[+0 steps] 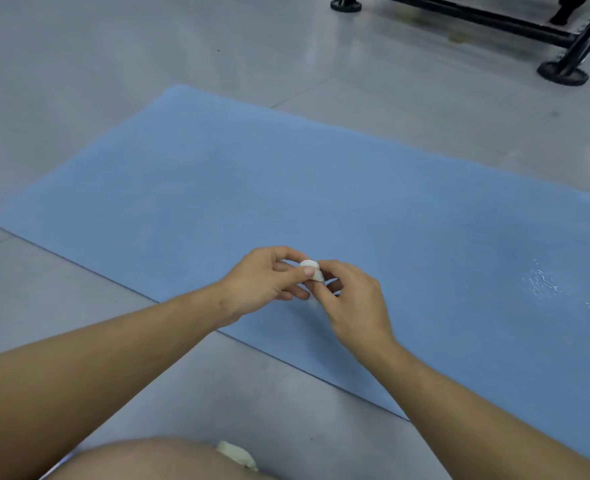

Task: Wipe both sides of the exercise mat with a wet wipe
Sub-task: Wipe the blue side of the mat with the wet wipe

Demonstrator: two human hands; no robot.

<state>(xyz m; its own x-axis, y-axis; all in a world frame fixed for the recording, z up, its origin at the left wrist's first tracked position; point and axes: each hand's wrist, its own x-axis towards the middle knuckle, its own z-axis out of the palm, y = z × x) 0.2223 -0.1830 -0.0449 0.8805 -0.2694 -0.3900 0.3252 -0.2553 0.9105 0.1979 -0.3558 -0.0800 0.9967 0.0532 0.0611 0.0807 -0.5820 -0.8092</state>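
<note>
Left hand [262, 278] and right hand [350, 299] both pinching small balled wet wipe [311, 270] between fingertips; blue mat [286, 188] flat beneath both hands

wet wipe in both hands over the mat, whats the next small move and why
Probably pull the wet wipe open flat. It is a small bunched wad, pinched between the left hand and the right hand over the near edge of the mat, and looks too balled up to cover much. A wet patch shows only at the mat's right, so most of this side seems unwiped.
</note>
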